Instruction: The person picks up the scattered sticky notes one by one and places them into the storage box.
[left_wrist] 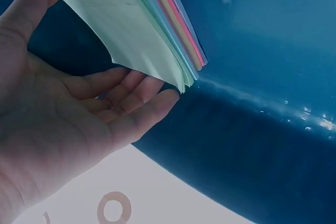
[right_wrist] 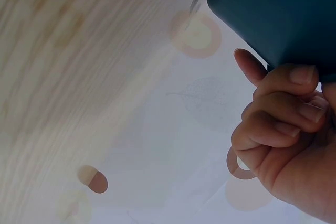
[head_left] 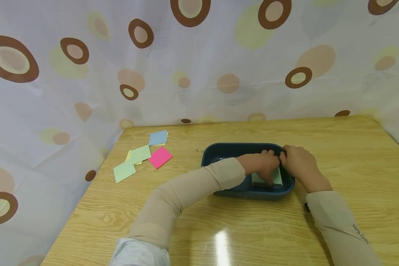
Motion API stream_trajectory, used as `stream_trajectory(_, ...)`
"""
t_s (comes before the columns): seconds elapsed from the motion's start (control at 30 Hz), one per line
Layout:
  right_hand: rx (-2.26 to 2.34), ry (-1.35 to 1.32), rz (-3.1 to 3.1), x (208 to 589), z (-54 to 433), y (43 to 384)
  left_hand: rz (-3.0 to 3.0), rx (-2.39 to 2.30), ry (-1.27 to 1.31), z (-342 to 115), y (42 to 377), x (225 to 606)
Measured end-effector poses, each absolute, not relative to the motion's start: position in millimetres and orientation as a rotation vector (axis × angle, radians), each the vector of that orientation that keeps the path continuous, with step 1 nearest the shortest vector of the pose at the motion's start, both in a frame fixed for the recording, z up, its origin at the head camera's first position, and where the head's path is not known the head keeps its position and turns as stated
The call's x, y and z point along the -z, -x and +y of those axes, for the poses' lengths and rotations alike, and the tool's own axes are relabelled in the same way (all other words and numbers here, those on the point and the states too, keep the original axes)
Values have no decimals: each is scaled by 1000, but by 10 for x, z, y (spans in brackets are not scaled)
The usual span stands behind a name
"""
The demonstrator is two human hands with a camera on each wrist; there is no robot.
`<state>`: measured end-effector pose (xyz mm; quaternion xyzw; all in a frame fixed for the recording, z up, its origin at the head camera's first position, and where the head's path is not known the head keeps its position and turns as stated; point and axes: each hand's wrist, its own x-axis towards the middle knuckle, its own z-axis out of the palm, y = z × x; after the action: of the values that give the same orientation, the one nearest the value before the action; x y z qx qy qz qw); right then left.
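Note:
A dark blue bin [head_left: 246,195] with rounded corners stands on the table. Inside its right half lies a stack of sticky notes [left_wrist: 173,17], light green on top, with blue, yellow and pink layers beneath. My left hand [head_left: 265,165] reaches into the bin and holds the top light green sticky note [left_wrist: 128,30] between thumb and curled fingers; the note bows away from the stack at its edge. On the bin's right end, my right hand [head_left: 300,164] grips the rim, fingers bent against the outer wall in the right wrist view [right_wrist: 283,124].
Left of the bin, loose sticky notes lie on the wooden table [head_left: 252,229]: a blue one [head_left: 157,137], a pink one [head_left: 160,157] and light green ones [head_left: 124,171] over yellow. A patterned curtain [head_left: 199,74] hangs behind and beside the table.

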<state>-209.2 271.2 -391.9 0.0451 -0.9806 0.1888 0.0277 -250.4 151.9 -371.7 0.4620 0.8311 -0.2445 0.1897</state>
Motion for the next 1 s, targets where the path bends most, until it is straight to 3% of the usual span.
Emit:
stream_trajectory(0.6, -610, -170, -3017, 3937, 2642, 2136, 2390, 540, -1124, 1408, 2510, 3683)
stream_trajectory(1.0, -607, -171, -2991, 3944, 2716, 2098, 2383, 303, -1273, 1180, 2645, 3453)
